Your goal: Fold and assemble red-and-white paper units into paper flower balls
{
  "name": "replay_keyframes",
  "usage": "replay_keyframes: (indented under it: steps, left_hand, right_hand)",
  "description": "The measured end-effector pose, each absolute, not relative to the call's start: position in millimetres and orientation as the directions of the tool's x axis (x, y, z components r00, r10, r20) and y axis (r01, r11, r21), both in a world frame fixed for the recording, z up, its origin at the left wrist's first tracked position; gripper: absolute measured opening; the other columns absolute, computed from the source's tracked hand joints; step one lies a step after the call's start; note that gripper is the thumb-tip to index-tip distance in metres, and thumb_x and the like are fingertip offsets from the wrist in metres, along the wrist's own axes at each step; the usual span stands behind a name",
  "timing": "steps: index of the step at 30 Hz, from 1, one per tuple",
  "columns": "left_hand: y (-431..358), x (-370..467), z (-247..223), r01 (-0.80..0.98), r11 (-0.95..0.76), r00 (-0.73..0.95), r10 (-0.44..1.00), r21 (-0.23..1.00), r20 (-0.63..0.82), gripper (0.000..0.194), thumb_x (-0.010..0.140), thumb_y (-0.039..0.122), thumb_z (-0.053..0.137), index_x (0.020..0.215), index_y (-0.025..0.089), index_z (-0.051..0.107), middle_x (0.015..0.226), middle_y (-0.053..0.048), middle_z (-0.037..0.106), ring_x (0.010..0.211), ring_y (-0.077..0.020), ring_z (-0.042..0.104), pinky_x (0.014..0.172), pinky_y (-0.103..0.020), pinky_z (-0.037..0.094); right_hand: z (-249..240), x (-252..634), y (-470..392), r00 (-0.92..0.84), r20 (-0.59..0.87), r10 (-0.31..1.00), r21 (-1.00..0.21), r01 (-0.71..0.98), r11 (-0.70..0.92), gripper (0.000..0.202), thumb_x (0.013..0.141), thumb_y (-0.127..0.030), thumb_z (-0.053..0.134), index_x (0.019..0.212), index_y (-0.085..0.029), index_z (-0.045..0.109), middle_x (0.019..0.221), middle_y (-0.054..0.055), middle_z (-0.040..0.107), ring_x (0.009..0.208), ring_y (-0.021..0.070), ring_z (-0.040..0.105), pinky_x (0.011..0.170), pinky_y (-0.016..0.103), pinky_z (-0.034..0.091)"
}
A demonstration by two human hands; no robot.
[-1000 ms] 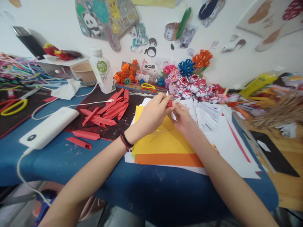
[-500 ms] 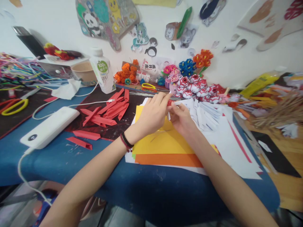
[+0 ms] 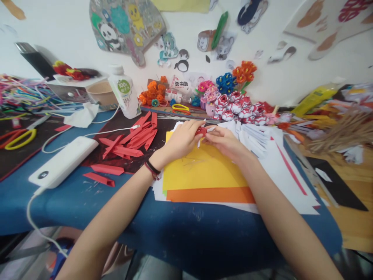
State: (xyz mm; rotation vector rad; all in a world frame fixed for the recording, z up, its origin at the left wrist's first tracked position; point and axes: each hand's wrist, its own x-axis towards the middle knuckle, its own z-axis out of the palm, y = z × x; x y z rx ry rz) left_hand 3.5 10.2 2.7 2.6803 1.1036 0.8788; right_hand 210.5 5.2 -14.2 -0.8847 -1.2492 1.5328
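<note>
On the blue surface (image 3: 163, 225), above the flat yellow paper sheet (image 3: 204, 171), both hands (image 3: 182, 139) pinch a small red-and-white folded paper piece (image 3: 201, 131).

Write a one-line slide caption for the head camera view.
Two hands hold a small red-and-white paper piece above yellow sheets, right of folded red strips.

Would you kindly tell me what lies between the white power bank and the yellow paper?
The head view shows red folded papers between the power bank and the yellow paper, most on the dark mat, plus the left wrist.
</note>
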Motion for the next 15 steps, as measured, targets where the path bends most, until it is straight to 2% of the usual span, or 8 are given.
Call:
replay_keyframes:
  steps: [4,7,9,12,15]
  left_hand:
    - [8.2,-3.9,11.3,0.594,-0.748,0.621,0.661,0.298,0.421,0.066,0.098,0.036,0.062,0.155,0.015,0.038,0.151,-0.018,0.055,0.139,-0.0311,0.052,0.113,-0.05,0.041]
    - [12.7,-13.3,15.1,0.538,-0.797,0.673,0.602,0.274,0.43,0.075,0.092,0.04,0.071,0.156,0.02,0.038,0.155,-0.016,0.052,0.141,-0.0302,0.052,0.112,-0.046,0.043]
    - [16.4,-18.5,14.7,0.542,-0.806,0.7,0.589,0.237,0.402,0.062,0.094,0.036,0.069,0.15,0.02,0.047,0.148,-0.015,0.06,0.135,-0.0283,0.059,0.108,-0.042,0.047]
    - [19.2,-22.1,10.8,0.614,-0.778,0.681,0.608,0.134,0.408,0.043,0.098,0.029,0.062,0.139,0.017,0.059,0.126,-0.013,0.073,0.114,-0.0255,0.07,0.096,-0.037,0.052]
    - [17.9,-21.4,7.3,0.683,-0.729,0.643,0.629,0.045,0.437,0.03,0.1,0.028,0.059,0.127,0.018,0.067,0.107,-0.01,0.077,0.097,-0.023,0.074,0.081,-0.031,0.053]
  right_hand:
    - [-22.5,216.0,11.6,-0.291,0.081,0.953,-0.975,-0.22,0.016,0.042,0.068,-0.035,0.094,0.103,-0.023,0.075,0.098,0.003,0.08,0.087,0.0176,0.074,0.089,0.033,0.058]
    - [-22.6,220.2,13.9,-0.3,0.112,0.947,-0.977,-0.205,0.05,0.046,0.067,-0.036,0.094,0.106,-0.023,0.075,0.101,0.005,0.08,0.093,0.0194,0.075,0.093,0.035,0.056]
    - [-21.4,222.4,14.4,-0.309,0.128,0.942,-0.981,-0.182,0.074,0.047,0.068,-0.036,0.093,0.109,-0.022,0.075,0.102,0.005,0.08,0.096,0.02,0.074,0.094,0.035,0.055]
    - [-19.9,223.3,14.3,-0.29,0.135,0.948,-0.986,-0.129,0.101,0.049,0.072,-0.036,0.089,0.116,-0.021,0.073,0.099,0.004,0.08,0.092,0.0191,0.074,0.091,0.034,0.055]
    - [-19.4,221.2,14.3,-0.217,0.135,0.967,-0.987,-0.11,0.114,0.05,0.07,-0.035,0.089,0.116,-0.021,0.073,0.094,0.003,0.079,0.087,0.0184,0.073,0.089,0.034,0.055]
